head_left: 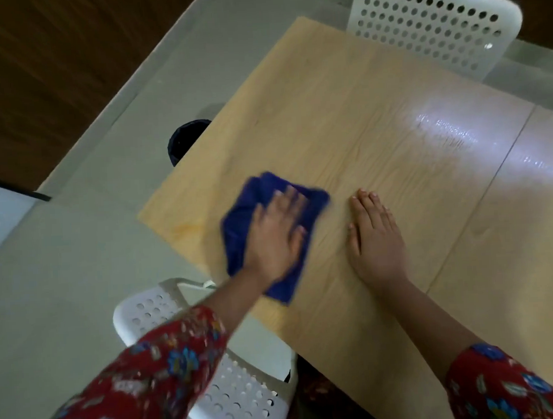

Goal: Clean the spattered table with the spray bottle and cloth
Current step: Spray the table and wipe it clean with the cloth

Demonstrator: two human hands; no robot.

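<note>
A pale wood-grain counter stands on a grey tiled floor, glossy with glare at its far right. The left hand presses flat, fingers spread, on a crumpled blue cloth near the counter's left edge. The right hand rests flat beside it, fingers straight and together. Perforated white chairs stand at both sides.

The left hand and right hand are bare; both sleeves are red with blue and pale flowers.
</note>
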